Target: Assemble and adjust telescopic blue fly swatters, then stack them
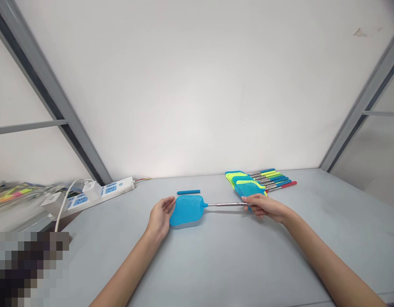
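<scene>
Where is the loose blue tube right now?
The blue tube lies on the table just left of the head view's midline, beyond the blue mesh paddle at the left hand.

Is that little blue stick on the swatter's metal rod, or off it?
Off. The blue stick lies by itself on the table, behind the blue swatter head, apart from the metal rod.

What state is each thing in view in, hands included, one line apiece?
Blue swatter, held by both hands
Left hand, fingers at the outer edge of the swatter's head
Rod, straight
Right hand, closed around the rod
Blue stick, lying on the table, untouched
Other swatters, piled overlapping, grips toward the right
Power strip, white adapters seated on it; whether powered, cannot tell
White cable, bent in a curve
</scene>
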{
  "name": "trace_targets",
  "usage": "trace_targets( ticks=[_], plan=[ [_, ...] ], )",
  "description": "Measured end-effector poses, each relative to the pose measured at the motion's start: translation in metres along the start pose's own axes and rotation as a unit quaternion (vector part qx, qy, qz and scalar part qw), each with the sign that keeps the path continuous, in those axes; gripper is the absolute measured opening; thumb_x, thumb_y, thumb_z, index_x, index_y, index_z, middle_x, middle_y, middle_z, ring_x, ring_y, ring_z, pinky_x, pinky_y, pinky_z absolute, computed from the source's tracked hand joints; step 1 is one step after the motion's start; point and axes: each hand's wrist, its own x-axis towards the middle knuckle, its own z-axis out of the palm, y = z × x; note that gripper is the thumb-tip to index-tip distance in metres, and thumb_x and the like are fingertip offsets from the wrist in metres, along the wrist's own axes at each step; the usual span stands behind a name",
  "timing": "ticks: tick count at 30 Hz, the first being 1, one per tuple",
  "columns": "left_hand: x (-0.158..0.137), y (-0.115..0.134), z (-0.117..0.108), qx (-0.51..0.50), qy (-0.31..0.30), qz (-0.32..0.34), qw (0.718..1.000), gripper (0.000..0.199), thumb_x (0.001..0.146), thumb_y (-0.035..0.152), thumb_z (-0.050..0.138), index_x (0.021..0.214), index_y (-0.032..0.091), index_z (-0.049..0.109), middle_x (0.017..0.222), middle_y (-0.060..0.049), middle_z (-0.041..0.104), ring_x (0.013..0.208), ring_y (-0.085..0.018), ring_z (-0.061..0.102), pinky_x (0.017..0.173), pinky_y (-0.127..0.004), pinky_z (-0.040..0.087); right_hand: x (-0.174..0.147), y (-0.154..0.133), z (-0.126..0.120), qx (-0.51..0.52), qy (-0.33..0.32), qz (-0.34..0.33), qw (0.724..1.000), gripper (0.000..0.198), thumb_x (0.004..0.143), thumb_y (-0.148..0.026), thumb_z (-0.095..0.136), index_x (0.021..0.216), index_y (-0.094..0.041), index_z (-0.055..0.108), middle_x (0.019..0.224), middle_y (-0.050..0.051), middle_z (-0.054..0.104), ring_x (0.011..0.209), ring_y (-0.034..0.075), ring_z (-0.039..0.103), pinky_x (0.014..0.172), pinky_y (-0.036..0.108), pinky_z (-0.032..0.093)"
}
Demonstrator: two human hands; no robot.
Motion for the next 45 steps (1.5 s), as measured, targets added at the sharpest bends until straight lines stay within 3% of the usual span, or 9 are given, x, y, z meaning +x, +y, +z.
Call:
trace_targets(
  ticks=[11, 17, 21, 25, 36, 45],
  plan=[
    [0.002, 0.004, -0.002, -0.058, 0.008, -0.027, 0.998, 0.013, 0.069, 0.009, 0.043, 0.066, 0.011, 0.055, 0.071, -0.006, 0.062, 0.067, -0.012, 0.060, 0.060, -0.018, 0.048, 0.000, 0.000, 0.001, -0.023, -0.013, -0.012, 1.000, 0.040, 0.066, -0.053, 0.054, 0.066, -0.013, 0.060, 0.052, -0.006, 0.022, 0.045, 0.006, 0.021, 0.043, 0.021, 0.022],
    [-0.010, 0.002, 0.005, -0.042, -0.037, -0.040, 0.998, 0.013, 0.072, 0.013, 0.045, 0.064, 0.013, 0.056, 0.057, 0.000, 0.058, 0.049, -0.010, 0.056, 0.049, -0.019, 0.046, 0.001, 0.000, 0.003, -0.022, -0.037, -0.036, 0.998, 0.035, 0.070, -0.048, 0.054, 0.073, -0.013, 0.060, 0.053, -0.005, 0.026, 0.046, 0.007, 0.026, 0.044, 0.021, 0.027],
    [-0.020, -0.007, 0.011, 0.026, -0.086, -0.066, 0.994, 0.014, 0.070, 0.023, 0.055, 0.080, 0.013, 0.060, 0.073, -0.005, 0.065, 0.064, -0.018, 0.061, 0.059, -0.028, 0.049, 0.002, 0.001, 0.003, -0.019, -0.042, -0.047, 0.998, 0.035, 0.067, -0.046, 0.057, 0.076, -0.013, 0.061, 0.051, -0.005, 0.027, 0.047, 0.007, 0.028, 0.044, 0.022, 0.029],
    [-0.022, -0.013, 0.010, 0.110, -0.131, -0.033, 0.985, 0.026, 0.068, 0.030, 0.060, 0.087, 0.014, 0.059, 0.089, -0.009, 0.065, 0.077, -0.022, 0.062, 0.069, -0.031, 0.049, 0.003, 0.002, 0.001, -0.036, -0.018, -0.045, 0.998, 0.039, 0.065, -0.048, 0.058, 0.078, -0.012, 0.065, 0.049, -0.005, 0.026, 0.047, 0.008, 0.027, 0.045, 0.022, 0.028],
    [-0.032, 0.005, 0.013, 0.164, -0.172, -0.039, 0.971, 0.034, 0.065, 0.037, 0.063, 0.088, 0.013, 0.060, 0.090, -0.011, 0.065, 0.078, -0.024, 0.061, 0.069, -0.033, 0.050, -0.003, -0.002, -0.008, -0.051, -0.009, -0.074, 0.996, 0.034, 0.064, -0.046, 0.059, 0.068, -0.014, 0.068, 0.044, -0.004, 0.029, 0.047, 0.010, 0.028, 0.045, 0.024, 0.026],
    [-0.035, 0.004, 0.011, 0.180, -0.223, -0.063, 0.956, 0.038, 0.066, 0.041, 0.061, 0.090, 0.012, 0.060, 0.085, -0.012, 0.065, 0.074, -0.025, 0.062, 0.068, -0.035, 0.049, -0.001, 0.001, -0.012, -0.056, -0.030, -0.079, 0.995, 0.035, 0.064, -0.045, 0.059, 0.071, -0.012, 0.069, 0.046, -0.003, 0.030, 0.049, 0.009, 0.027, 0.046, 0.024, 0.025]
  ],
)
